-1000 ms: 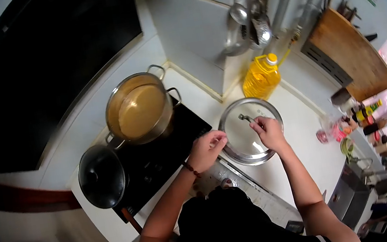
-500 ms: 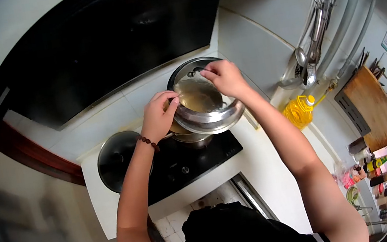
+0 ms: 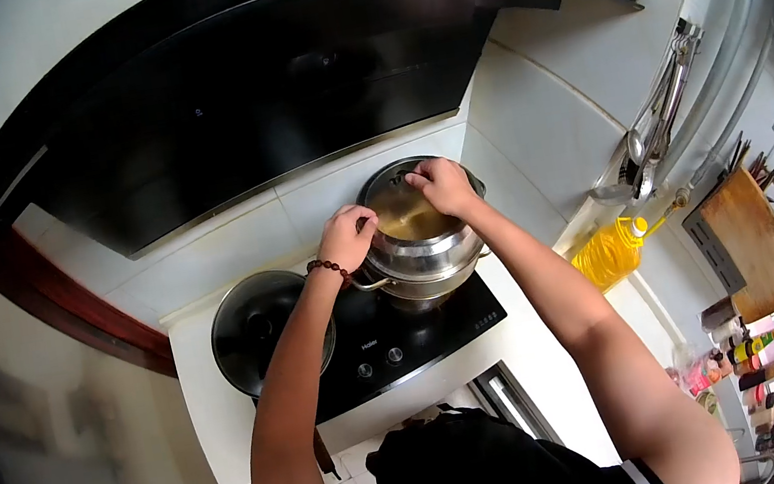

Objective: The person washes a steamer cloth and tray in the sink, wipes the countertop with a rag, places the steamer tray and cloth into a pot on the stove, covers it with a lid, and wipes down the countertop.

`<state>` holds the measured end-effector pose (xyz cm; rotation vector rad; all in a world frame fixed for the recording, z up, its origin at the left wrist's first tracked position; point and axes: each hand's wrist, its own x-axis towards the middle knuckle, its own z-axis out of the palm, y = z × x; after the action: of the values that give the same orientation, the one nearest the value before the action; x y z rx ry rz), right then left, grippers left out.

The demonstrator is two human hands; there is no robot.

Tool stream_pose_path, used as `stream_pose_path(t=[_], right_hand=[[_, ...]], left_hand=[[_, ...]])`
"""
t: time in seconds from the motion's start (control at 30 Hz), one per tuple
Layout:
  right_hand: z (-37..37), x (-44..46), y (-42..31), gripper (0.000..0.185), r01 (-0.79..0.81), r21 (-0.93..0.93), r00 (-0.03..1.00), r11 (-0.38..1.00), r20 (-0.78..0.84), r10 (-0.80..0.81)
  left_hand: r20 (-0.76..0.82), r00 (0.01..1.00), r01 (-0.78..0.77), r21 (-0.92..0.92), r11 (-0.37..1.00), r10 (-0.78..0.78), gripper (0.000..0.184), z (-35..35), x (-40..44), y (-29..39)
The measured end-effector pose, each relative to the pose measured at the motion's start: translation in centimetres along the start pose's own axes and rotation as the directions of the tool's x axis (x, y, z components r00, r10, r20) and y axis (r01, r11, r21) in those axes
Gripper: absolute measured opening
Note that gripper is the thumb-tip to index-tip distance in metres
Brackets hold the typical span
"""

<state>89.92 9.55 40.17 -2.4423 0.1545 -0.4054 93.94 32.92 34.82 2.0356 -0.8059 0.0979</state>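
A steel pot (image 3: 415,290) with side handles stands on the black cooktop (image 3: 363,347). On top of it rests a tall steel lid (image 3: 430,257) with a see-through glass top, roughly level. My right hand (image 3: 445,189) is closed round the dark knob at the far side of the lid. At the lid's left edge is my left hand (image 3: 346,238), its thumb and fingers curled together at the rim; the exact contact is partly hidden. A beaded bracelet circles my left wrist. What lies inside the pot cannot be made out.
A dark lidded pan (image 3: 254,329) stands left of the pot. Above hangs the black range hood (image 3: 285,106). To the right are a yellow oil bottle (image 3: 609,254), hanging ladles (image 3: 642,156), a wooden cutting board (image 3: 755,234) and several seasoning bottles (image 3: 753,348).
The lid was raised and tilted above the pot; it has come down and now sits level on it. Both hands moved with it, and the camera view shifted slightly.
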Motion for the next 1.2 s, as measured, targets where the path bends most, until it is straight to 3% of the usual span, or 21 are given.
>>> stream_pose_path(t=[0.17,0.23,0.4,0.47,0.53,0.6,0.67,0.73,0.8,0.87,0.93,0.97,1.0,1.07,1.13,1.2], right_hand=[[0.3,0.2,-0.9,0.030,-0.067,-0.047,0.997,0.997,0.038,0.069],[1.0,0.0,-0.2,0.031,-0.020,-0.010,0.998,1.000,-0.066,0.019],[1.4,-0.1,0.7,0.032,-0.063,0.031,0.996,0.998,-0.064,0.065],[1.4,-0.2,0.7,0.033,-0.085,0.023,0.995,0.996,-0.046,0.086],[1.6,-0.4,0.6,0.034,-0.044,0.046,0.995,0.998,-0.091,0.048],[1.6,-1.2,0.7,0.033,-0.078,0.060,0.992,0.995,-0.092,0.083],[1.2,-2.0,1.0,0.033,0.042,0.183,0.980,0.982,-0.198,-0.005],[-0.7,-4.6,-0.6,0.036,0.098,0.075,0.942,0.992,-0.328,-0.069],[-2.4,-9.5,-1.9,0.028,0.052,0.259,0.932,0.965,-0.360,0.046],[-2.7,-15.8,-1.5,0.021,-0.109,0.369,0.940,0.923,-0.263,0.216],[0.1,-23.3,2.4,0.018,-0.114,0.384,0.941,0.916,-0.253,0.224],[1.0,-27.5,3.8,0.017,-0.250,0.382,0.929,0.890,-0.166,0.332],[1.8,-31.8,5.1,0.016,-0.381,0.373,0.894,0.846,-0.085,0.440],[4.2,-41.0,7.9,0.016,-0.534,0.323,0.787,0.781,-0.147,0.599],[5.9,-49.8,9.7,0.021,-0.717,0.332,0.613,0.613,-0.118,0.781],[6.3,-57.1,10.2,0.025,-0.752,0.353,0.534,0.557,-0.170,0.828]], left_hand=[[0.018,1.000,0.005,0.012,1.000,-0.005,0.017,-0.3,0.3,-0.6],[-0.003,1.000,-0.019,-0.003,1.000,0.019,0.017,-0.1,0.3,-1.2],[-0.006,0.998,-0.065,-0.026,0.998,0.065,0.017,0.2,0.3,-1.0],[-0.081,0.990,-0.115,-0.018,0.993,0.113,0.015,0.5,0.3,-1.5],[-0.057,0.993,-0.107,-0.044,0.993,0.104,0.014,0.4,0.4,-1.2],[-0.156,0.974,-0.163,0.022,0.986,0.165,0.014,0.6,0.2,-0.3],[-0.177,0.963,-0.197,0.043,0.979,0.201,0.013,0.8,-0.6,2.6],[-0.230,0.945,-0.251,-0.046,0.967,0.234,0.012,0.6,-2.2,6.0],[-0.176,0.961,-0.251,-0.236,0.939,0.213,0.010,1.4,-5.1,9.0],[-0.041,0.982,-0.184,-0.407,0.895,0.183,0.009,4.1,-8.4,9.8],[0.112,0.982,-0.083,-0.473,0.877,0.153,0.010,8.1,-12.2,9.8],[0.227,0.968,0.015,-0.482,0.876,0.108,0.010,10.1,-14.2,9.5],[0.344,0.936,0.108,-0.477,0.872,0.072,0.011,12.2,-16.2,9.2],[0.490,0.871,0.196,-0.415,0.888,0.036,0.014,16.1,-20.6,8.2],[0.641,0.767,0.319,-0.354,0.879,-0.020,0.016,19.2,-24.5,8.2],[0.720,0.692,0.265,-0.310,0.913,0.043,0.019,21.8,-27.7,8.5]])
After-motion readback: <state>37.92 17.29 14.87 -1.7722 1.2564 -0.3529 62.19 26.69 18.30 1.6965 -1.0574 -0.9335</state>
